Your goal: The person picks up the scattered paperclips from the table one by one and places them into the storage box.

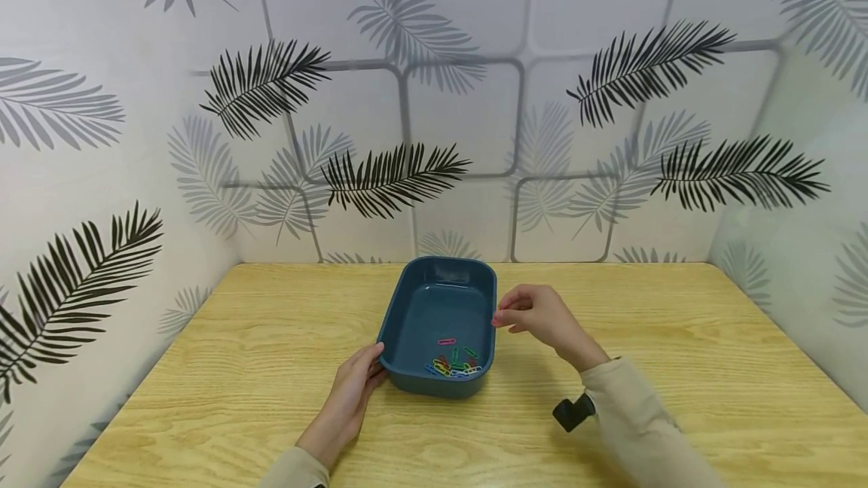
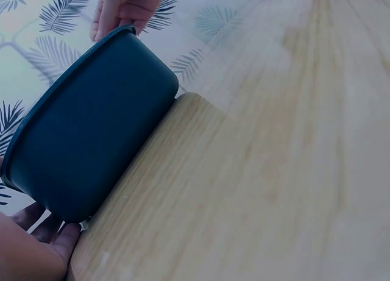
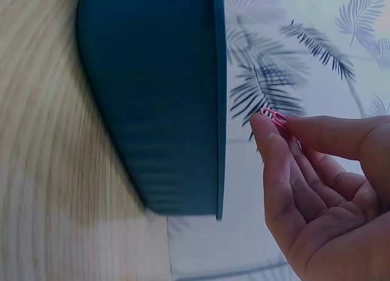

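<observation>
A dark blue plastic bin [image 1: 441,307] stands on the wooden table. Several coloured paper clips [image 1: 456,367] lie heaped at its near end, and a pink paper clip [image 1: 447,341] lies slightly apart from them. My left hand [image 1: 349,398] holds the bin at its near left corner, fingers against the outer wall. Beside the right rim is my right hand [image 1: 542,318], raised above the table. Between its thumb and forefinger it pinches another pink paper clip [image 3: 274,116], seen clearly in the right wrist view. The bin's inside is hidden in both wrist views.
The wood-grained table [image 1: 271,322] reaches back to a wall [image 1: 461,217] covered in leaf-patterned sheeting. A black wrist device [image 1: 573,413] sticks out from the right sleeve.
</observation>
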`<state>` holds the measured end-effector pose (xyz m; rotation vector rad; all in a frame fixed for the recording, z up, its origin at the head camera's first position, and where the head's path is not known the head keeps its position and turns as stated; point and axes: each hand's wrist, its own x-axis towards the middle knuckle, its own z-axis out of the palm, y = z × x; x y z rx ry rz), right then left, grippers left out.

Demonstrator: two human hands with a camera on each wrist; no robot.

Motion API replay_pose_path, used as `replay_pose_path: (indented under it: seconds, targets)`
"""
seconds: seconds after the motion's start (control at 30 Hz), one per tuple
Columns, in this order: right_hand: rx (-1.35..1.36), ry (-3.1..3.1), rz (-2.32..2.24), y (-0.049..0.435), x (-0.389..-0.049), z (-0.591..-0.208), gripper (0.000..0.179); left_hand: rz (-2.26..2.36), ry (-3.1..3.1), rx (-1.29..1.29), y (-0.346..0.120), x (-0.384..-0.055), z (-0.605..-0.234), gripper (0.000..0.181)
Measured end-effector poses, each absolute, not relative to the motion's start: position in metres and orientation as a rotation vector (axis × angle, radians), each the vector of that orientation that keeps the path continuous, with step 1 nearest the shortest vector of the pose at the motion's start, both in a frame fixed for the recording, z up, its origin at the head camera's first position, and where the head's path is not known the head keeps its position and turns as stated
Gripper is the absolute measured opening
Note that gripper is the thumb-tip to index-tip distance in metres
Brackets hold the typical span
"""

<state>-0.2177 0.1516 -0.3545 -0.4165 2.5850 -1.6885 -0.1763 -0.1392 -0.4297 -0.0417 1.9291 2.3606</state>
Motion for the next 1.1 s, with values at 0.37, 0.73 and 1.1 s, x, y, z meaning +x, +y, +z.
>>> replay_pose_path:
  seconds: [0.37,0.73,1.1]
  targets:
    - [-0.477,2.475,-1.697,0.134,-0.208,-0.358,0.012,2.361,1.921,-0.043,-0.139,-0.176,-0.429,0.055]
    - [-0.528,2.431,-1.683,0.132,-0.207,-0.361,0.011,2.353,1.936,-0.051,-0.14,-0.176,-0.43,0.054]
    - [-0.565,2.492,-1.587,0.134,-0.207,-0.36,0.015,2.364,1.909,-0.055,-0.138,-0.177,-0.428,0.054]
